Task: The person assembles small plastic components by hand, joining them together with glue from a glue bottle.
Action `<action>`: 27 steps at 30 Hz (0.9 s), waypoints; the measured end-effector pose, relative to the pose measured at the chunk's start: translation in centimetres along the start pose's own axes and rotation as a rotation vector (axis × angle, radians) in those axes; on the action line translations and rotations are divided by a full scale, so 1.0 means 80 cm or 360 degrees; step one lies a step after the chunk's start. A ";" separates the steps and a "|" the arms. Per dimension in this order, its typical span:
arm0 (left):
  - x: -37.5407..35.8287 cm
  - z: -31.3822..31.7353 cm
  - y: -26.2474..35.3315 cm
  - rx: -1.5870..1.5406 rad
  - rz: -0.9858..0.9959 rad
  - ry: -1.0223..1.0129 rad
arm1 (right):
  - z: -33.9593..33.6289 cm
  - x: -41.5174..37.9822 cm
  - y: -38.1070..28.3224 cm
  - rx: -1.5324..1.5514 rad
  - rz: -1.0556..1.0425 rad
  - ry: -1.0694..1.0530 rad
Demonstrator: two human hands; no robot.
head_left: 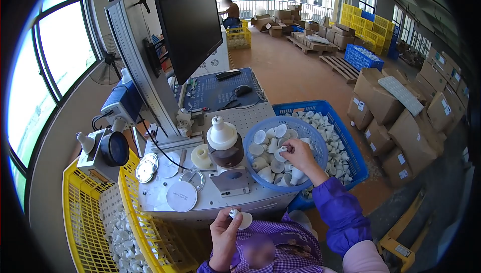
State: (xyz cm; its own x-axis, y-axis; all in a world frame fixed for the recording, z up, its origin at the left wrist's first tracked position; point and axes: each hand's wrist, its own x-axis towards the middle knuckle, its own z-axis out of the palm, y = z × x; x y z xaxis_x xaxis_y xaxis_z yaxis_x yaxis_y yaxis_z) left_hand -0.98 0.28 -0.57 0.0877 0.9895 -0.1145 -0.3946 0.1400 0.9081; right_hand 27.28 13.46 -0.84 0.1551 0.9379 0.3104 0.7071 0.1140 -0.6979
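Note:
My left hand (pixel 225 233) is closed on a white lamp part (pixel 244 220) with a small metal tip, low in front of my body. Over the round blue basket (pixel 253 173), my right hand (pixel 299 156) pinches another white part (pixel 282 153) with a wide round end. Many similar white cups and cones fill that basket beneath it. To the left of the basket, a white cone-shaped part (pixel 222 133) stands upright on a dark cylindrical fixture (pixel 229 156). Neither hand touches the fixture.
A larger blue crate (pixel 358 158) of white parts sits under the basket. Left are a yellow crate (pixel 81 212), laser head (pixel 114 148) and monitor (pixel 188 32). Round discs (pixel 182 196) lie on the metal table (pixel 160 204). Cartons (pixel 377 95) stand right; a person (pixel 231 13) sits far back.

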 end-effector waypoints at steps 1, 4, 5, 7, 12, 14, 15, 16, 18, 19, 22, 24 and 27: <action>0.000 0.000 0.000 0.0000 -0.0006 -0.0005 | -0.001 0.000 -0.001 0.0037 0.0078 -0.0017; 0.000 0.004 -0.001 0.0017 -0.0025 -0.0037 | -0.002 0.002 0.007 0.0229 0.0307 -0.0141; 0.000 0.005 -0.002 0.0033 -0.0031 -0.0046 | -0.003 0.003 0.008 0.0240 0.0292 -0.0150; 0.001 0.009 0.001 -0.0066 -0.0034 -0.0068 | -0.007 0.007 0.012 0.0627 0.0498 -0.0222; 0.041 0.025 0.064 -0.0029 0.0277 0.0069 | -0.015 0.000 -0.012 0.1142 0.0443 -0.0222; 0.074 0.029 0.099 0.0330 0.0552 0.0130 | -0.022 -0.003 -0.045 0.1414 0.0473 -0.0227; 0.091 0.035 0.115 0.0513 0.0767 0.0180 | -0.025 -0.002 -0.057 0.1416 0.0464 -0.0239; 0.105 0.042 0.133 0.0742 0.0990 0.0231 | -0.028 -0.001 -0.068 0.1334 0.0318 -0.0218; 0.129 0.053 0.157 0.0972 0.1218 0.0286 | -0.033 0.003 -0.092 0.1251 0.0163 -0.0196; 0.140 0.058 0.162 0.1108 0.1261 0.0291 | -0.034 0.005 -0.106 0.1261 0.0069 -0.0127; 0.149 0.073 0.178 0.1390 0.1306 0.0334 | -0.041 0.012 -0.142 0.1285 -0.0130 -0.0066; 0.153 0.079 0.183 0.1535 0.1305 0.0369 | -0.041 0.016 -0.161 0.1296 -0.0230 -0.0072; 0.157 0.080 0.184 0.1641 0.1269 0.0356 | -0.036 0.024 -0.184 0.1309 -0.0326 -0.0055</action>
State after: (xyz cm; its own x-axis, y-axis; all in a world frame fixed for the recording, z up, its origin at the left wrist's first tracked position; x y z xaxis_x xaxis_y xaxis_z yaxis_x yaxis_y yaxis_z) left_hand 0.16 14.56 13.91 -0.0340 0.7862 0.6170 0.6137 -0.4708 0.6338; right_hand 19.20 12.64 11.88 0.0479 0.8806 0.4715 -0.0098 0.4724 -0.8813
